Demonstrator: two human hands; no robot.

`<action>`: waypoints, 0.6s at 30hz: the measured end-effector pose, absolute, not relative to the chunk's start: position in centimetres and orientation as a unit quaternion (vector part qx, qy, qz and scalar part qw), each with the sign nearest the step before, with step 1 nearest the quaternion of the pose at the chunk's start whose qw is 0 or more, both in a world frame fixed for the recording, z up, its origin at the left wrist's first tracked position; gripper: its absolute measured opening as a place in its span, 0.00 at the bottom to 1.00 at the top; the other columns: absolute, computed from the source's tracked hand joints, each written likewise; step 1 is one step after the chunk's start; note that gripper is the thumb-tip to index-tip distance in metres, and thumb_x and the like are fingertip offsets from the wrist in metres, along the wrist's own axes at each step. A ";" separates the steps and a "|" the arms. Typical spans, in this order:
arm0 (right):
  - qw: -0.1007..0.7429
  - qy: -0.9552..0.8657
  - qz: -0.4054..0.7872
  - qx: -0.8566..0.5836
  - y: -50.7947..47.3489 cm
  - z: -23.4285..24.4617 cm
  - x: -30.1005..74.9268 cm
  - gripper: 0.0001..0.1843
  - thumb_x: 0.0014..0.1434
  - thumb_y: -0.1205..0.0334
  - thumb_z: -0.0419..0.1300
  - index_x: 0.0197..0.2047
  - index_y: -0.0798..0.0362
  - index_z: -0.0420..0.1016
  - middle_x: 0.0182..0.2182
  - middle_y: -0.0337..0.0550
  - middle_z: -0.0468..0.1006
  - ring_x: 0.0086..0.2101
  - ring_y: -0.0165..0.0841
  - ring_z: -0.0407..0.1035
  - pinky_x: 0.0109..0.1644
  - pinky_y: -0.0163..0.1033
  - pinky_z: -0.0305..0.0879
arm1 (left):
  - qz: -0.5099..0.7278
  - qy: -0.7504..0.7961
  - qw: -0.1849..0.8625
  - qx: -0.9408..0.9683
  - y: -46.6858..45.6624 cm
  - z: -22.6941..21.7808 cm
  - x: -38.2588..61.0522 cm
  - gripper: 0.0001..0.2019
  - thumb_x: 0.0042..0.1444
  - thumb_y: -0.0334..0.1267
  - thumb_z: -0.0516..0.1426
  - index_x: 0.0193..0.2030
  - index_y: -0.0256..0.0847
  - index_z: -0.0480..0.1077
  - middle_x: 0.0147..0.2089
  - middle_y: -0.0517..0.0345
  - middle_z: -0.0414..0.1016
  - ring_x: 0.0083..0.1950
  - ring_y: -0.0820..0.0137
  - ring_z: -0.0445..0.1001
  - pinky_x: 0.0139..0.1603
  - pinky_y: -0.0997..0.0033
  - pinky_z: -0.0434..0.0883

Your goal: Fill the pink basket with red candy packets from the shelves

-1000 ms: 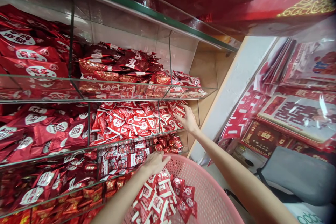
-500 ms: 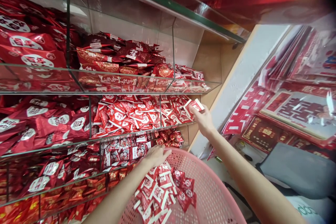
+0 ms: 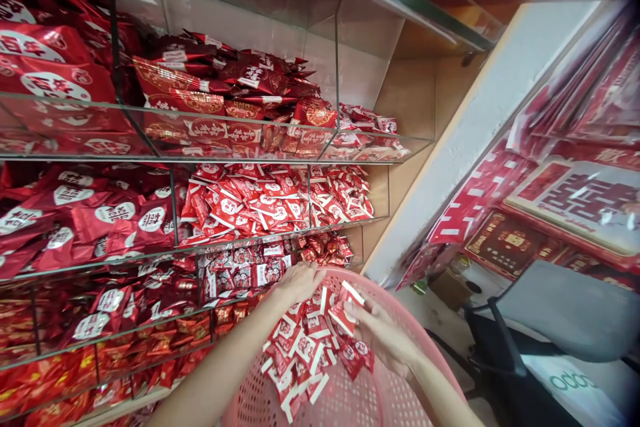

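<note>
My right hand (image 3: pixel 387 333) is inside the pink plastic basket (image 3: pixel 425 340), its fingers closed on a red wrapped candy packet (image 3: pixel 345 310) with white ends. Below that hand lies a heap of similar red-and-white packets (image 3: pixel 305 350), along with a few darker red packets (image 3: pixel 357 355) at its right. My left hand (image 3: pixel 300 283) grips the basket's far rim, close to the shelf front; its fingertips are partly hidden.
Glass-fronted shelf compartments hold many red packets (image 3: pixel 250 203), with larger red bags (image 3: pixel 55 73) at upper left. Right of the wooden shelf side (image 3: pixel 410 103) are red printed goods (image 3: pixel 505 243) and a grey chair (image 3: pixel 570 313).
My right hand has come down from the small-packet compartment into the basket, bringing a packet with it. My left hand stays at the rim. The view has shifted slightly.
</note>
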State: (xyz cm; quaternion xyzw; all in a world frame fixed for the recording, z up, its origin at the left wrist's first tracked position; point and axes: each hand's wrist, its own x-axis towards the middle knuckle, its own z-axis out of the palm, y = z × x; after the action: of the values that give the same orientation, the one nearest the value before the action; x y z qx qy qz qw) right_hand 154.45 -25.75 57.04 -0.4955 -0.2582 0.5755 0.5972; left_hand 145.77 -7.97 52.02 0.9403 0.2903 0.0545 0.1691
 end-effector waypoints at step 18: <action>0.520 -0.225 0.616 -0.547 -26.0 51.9 154.4 0.26 0.46 0.55 0.62 0.49 0.48 0.62 0.42 0.42 0.73 0.34 0.30 0.71 0.34 0.35 0.69 | 0.072 0.277 0.115 0.951 -7.8 51.2 146.0 0.33 0.56 0.54 0.27 0.43 0.38 0.65 0.41 0.47 0.73 0.43 0.64 0.70 0.43 0.65 0.64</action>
State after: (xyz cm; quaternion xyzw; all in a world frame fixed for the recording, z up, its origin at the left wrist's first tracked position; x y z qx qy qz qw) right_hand 154.38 -26.00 51.89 -0.5472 -0.2253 0.6162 0.5197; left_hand 145.98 -7.84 51.18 0.9512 0.2772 0.0718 0.1154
